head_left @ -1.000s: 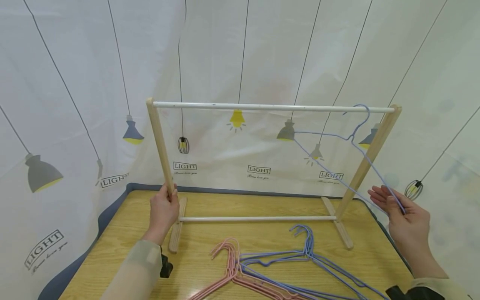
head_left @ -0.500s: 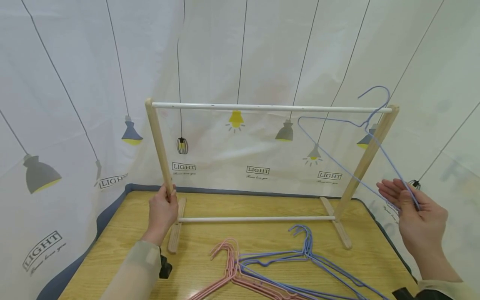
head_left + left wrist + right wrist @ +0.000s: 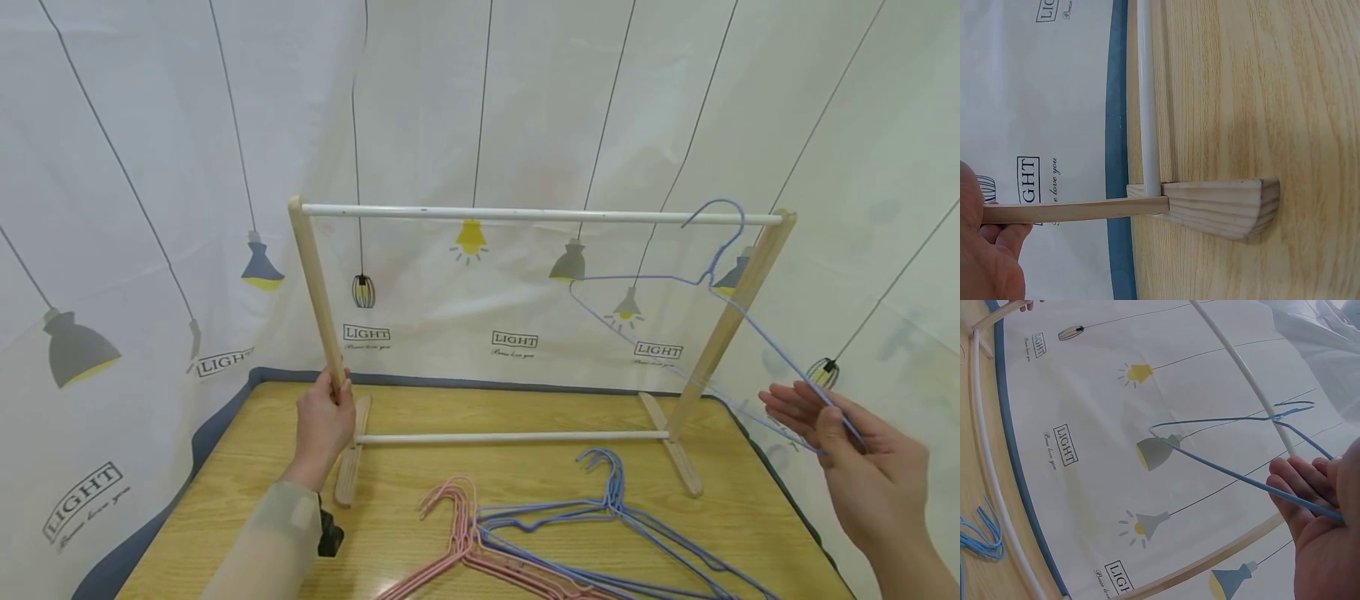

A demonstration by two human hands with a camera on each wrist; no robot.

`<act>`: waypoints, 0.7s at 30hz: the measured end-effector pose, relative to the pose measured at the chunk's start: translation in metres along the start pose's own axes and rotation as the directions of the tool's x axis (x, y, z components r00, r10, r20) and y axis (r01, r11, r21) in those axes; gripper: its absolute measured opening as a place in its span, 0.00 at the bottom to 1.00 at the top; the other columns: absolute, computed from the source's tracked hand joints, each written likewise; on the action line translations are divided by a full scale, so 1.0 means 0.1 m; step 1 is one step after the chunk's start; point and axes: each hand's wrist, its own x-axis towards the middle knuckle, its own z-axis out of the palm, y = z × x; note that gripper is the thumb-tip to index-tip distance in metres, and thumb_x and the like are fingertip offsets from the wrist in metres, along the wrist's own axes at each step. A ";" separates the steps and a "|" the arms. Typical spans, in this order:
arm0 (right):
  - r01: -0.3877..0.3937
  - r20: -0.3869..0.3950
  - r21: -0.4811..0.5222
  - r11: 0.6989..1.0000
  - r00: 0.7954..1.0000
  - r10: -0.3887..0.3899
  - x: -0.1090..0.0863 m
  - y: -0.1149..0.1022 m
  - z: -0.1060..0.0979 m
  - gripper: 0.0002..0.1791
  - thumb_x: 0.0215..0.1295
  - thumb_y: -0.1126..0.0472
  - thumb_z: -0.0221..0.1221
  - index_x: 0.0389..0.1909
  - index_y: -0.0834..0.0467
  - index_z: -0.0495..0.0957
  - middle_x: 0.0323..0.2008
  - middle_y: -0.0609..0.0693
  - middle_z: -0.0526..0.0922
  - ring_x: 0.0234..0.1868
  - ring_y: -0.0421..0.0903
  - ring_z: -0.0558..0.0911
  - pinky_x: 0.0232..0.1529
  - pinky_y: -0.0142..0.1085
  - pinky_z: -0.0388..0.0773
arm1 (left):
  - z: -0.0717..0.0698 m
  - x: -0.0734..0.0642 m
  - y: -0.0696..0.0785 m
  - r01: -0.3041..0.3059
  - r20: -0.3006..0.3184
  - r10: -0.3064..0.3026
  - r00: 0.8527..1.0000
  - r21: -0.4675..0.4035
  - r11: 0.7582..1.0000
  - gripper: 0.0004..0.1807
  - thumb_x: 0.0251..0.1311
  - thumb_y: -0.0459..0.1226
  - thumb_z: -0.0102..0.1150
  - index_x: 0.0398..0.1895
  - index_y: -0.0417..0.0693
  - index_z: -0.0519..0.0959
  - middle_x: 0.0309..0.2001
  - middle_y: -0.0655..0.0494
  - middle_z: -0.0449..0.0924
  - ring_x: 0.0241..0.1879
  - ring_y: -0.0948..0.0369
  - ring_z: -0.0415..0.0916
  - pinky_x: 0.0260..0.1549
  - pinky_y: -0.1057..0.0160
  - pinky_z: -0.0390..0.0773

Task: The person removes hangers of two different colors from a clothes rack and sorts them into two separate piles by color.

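A wooden clothes rack with a white top rail (image 3: pixel 487 214) stands on the table. My left hand (image 3: pixel 324 421) grips its left upright (image 3: pixel 317 283) low down; the left wrist view shows the fingers round that upright (image 3: pixel 1072 212). At the right, my right hand (image 3: pixel 870 467) holds a blue wire hanger (image 3: pixel 1235 473) by its lower corner, between thumb and palm, with the fingers extended. The hanger is tilted, its hook up at the right end of the top rail and overlapping it in the head view. One shoulder of the hanger points left.
Several blue hangers (image 3: pixel 615 496) lie in a pile on the wooden table (image 3: pixel 247 475), with several pink hangers (image 3: pixel 462 525) beside them at the front. A white lower bar (image 3: pixel 510 437) joins the rack's feet. Behind hangs a white lamp-print curtain (image 3: pixel 420 125).
The blue hanger's hook rose above the top rail, then came back down to rail height. My right hand moved right and slightly down. My left hand stays on the upright.
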 end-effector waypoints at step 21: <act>-0.281 0.318 0.059 0.958 0.915 0.249 -0.58 0.29 -0.20 0.23 0.84 0.76 0.35 0.67 0.72 0.75 0.57 0.59 0.87 0.54 0.51 0.88 0.47 0.45 0.85 | 0.01 -0.01 0.02 -0.019 -0.011 0.019 1.000 0.002 1.000 0.15 0.79 0.32 0.53 0.62 0.36 0.80 0.48 0.32 0.86 0.36 0.45 0.83 0.30 0.50 0.81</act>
